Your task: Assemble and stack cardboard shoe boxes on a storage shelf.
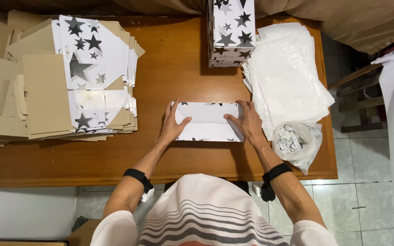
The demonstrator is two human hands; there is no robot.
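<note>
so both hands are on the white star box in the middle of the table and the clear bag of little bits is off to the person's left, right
Not quite. Both the left hand and right hand do rest on the white star box mid-table, but the clear bag of little bits lies to the person's right, near the table's edge. The head view shows it.

white star-printed box (208, 122), flat on table

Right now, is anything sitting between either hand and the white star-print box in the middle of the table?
Nothing visible. The left hand lies flat on the left end of the star-print box and the right hand on its right end. The stack of white sheets and the plastic bag lie off to the right.
</note>
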